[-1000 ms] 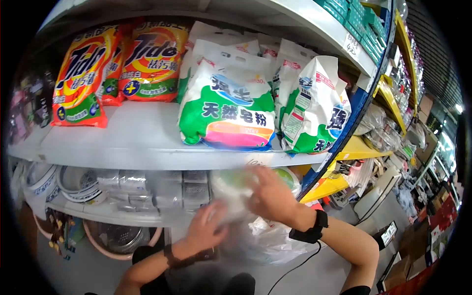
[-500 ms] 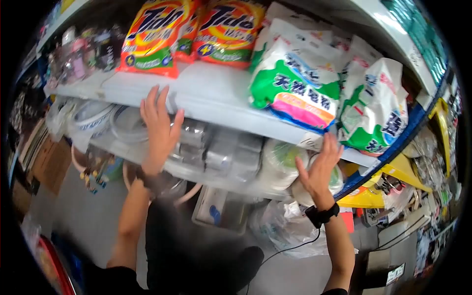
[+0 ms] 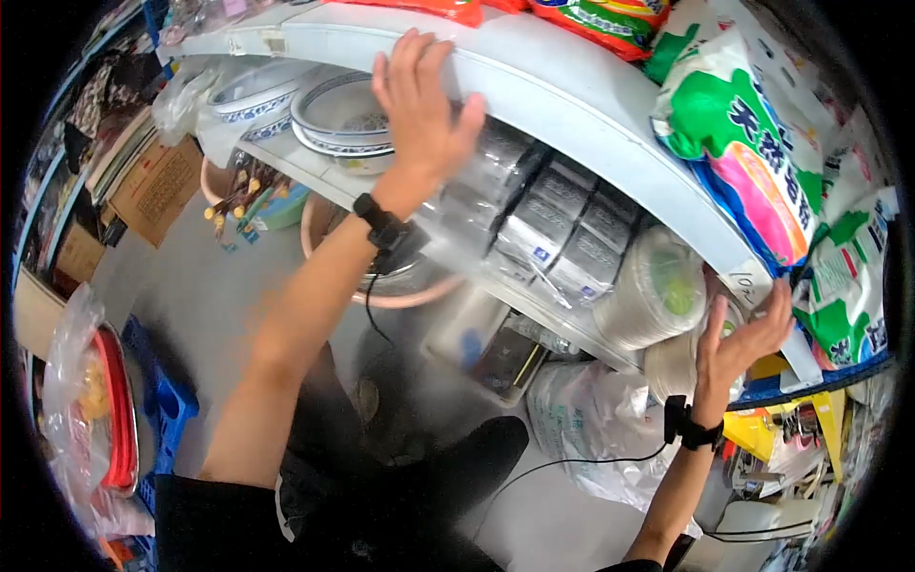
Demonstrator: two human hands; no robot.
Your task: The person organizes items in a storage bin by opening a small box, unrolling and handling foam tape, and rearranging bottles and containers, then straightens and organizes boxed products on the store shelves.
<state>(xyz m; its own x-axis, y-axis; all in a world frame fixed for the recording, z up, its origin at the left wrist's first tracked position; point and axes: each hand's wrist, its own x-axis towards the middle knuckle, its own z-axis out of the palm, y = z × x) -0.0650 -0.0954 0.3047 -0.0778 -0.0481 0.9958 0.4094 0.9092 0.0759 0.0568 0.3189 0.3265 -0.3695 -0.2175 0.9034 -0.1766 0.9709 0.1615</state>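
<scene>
A left hand (image 3: pixel 424 114), empty with fingers spread, lies at the front edge of a white shelf (image 3: pixel 572 84). The right hand (image 3: pixel 748 334), thumb wide of bent fingers, is beside a price label (image 3: pixel 746 283), below a soap-powder bag (image 3: pixel 748 157) at the shelf's edge. A knock could tip the bag. Right fingertip contact is unclear; orange packets (image 3: pixel 610 21) are cut off above.

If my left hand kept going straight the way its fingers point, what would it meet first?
Probably the white upper shelf: the fingertips of the left hand overlap its front edge in this view, though contact is unclear. Beyond it, roughly in line, is an orange-red packet.
</scene>
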